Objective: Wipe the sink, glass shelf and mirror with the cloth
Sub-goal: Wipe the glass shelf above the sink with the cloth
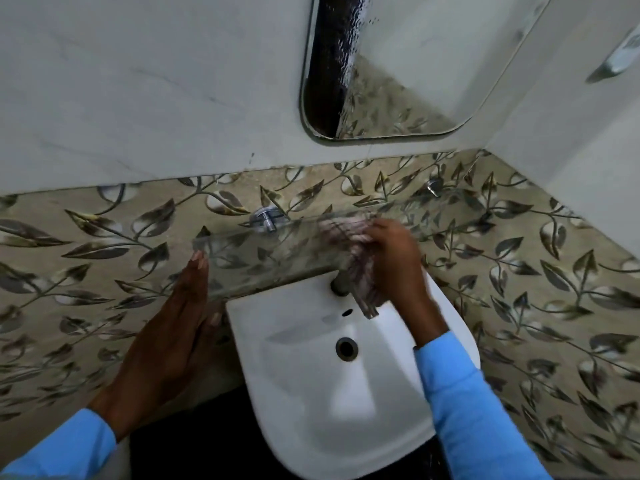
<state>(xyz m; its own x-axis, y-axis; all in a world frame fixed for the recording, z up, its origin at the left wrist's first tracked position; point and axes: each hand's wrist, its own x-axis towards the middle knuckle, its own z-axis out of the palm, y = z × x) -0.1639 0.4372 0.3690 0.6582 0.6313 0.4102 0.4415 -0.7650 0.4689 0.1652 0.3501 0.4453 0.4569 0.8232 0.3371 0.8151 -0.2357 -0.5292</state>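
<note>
A clear glass shelf (256, 251) runs along the leaf-patterned wall above a white sink (311, 393). My right hand (394, 261) holds a pale cloth (349, 237), blurred, against the shelf's middle. With straight fingers, my left hand (176, 323) rests against the shelf's left end. Above hangs a rounded mirror (398, 81) with water drops on its left part. The tap below the shelf is mostly hidden by the cloth and my right hand.
Two chrome brackets (266, 218) (433, 187) fix the shelf to the wall. A side wall closes in at the right, carrying a chrome fitting (616, 60). The sink's drain (346, 348) is open. Dark floor lies below the sink.
</note>
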